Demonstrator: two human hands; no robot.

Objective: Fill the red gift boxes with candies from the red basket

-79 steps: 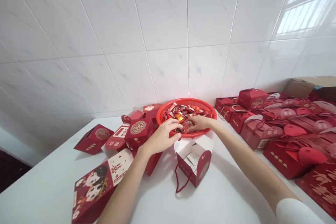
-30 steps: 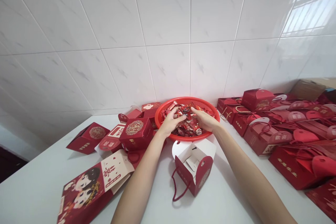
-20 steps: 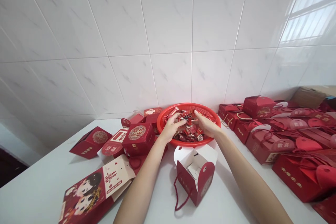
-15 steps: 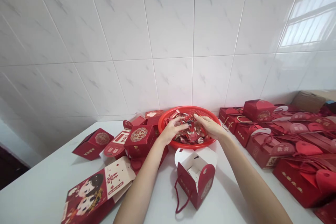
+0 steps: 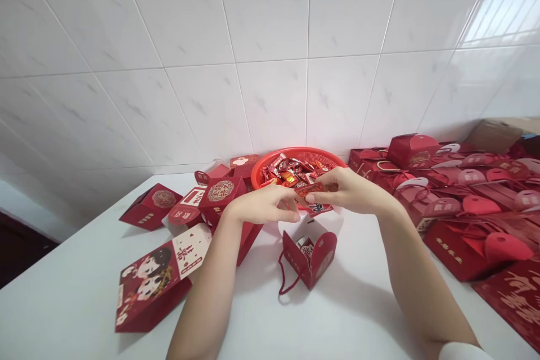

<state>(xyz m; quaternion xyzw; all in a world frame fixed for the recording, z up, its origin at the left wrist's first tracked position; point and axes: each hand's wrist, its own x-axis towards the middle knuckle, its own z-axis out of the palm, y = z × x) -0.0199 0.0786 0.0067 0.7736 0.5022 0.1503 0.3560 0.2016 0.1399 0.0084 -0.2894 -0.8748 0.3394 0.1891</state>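
A small red gift box point(image 5: 310, 259) with a rope handle stands with its top open, and wrapped pieces show inside. Behind it is a red plastic basket point(image 5: 304, 152) of wrapped candies point(image 5: 291, 171). Above the box's back edge, my right hand point(image 5: 348, 190) pinches a red candy packet point(image 5: 309, 189). My left hand point(image 5: 270, 203) meets the packet's left end with its fingers, thumb close beneath. Another red packet with dark print lies just under my right hand.
Closed red boxes point(image 5: 223, 194) and a box printed with cartoon figures point(image 5: 156, 281) are at the left. Many red gift boxes point(image 5: 455, 247) fill the right side, with a cardboard box point(image 5: 493, 136) behind them. A tiled wall rises at the back.
Both hands have come out of the basket toward me, over the open box, with a packet between them. Pieces now show inside the box. The camera view has tilted down.
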